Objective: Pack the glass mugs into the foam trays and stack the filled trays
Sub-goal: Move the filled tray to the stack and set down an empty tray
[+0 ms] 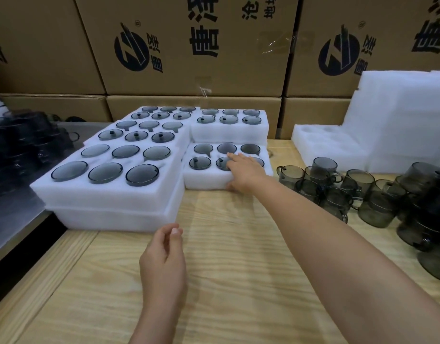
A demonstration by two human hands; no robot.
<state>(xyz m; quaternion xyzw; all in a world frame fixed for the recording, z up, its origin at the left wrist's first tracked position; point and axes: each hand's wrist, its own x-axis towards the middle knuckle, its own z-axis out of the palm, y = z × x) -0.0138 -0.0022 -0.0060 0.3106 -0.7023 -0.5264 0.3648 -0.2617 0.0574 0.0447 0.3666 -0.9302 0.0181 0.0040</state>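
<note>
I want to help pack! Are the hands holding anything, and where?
The right hand grips the tray by its near edge, fingers on top, thumb on the front. The left hand holds nothing.

Lower frame: tabletop (226, 269). Left of centre: left stacks (109, 194) of filled trays, running from near the front back toward the boxes (189, 45) that span the top of the frame. Centre: centre tray (206, 180), just right of the left stacks, with the rear tray (229, 131) directly behind it. The right hand (243, 170) holds the centre tray's near edge. The left hand (164, 264) hovers over the tabletop in front of the left stacks. Right: loose mugs (338, 187) on the tabletop. Upper right, behind them: empty trays (400, 125), piled. Far left, beyond the tabletop: more mugs (22, 150).
</note>
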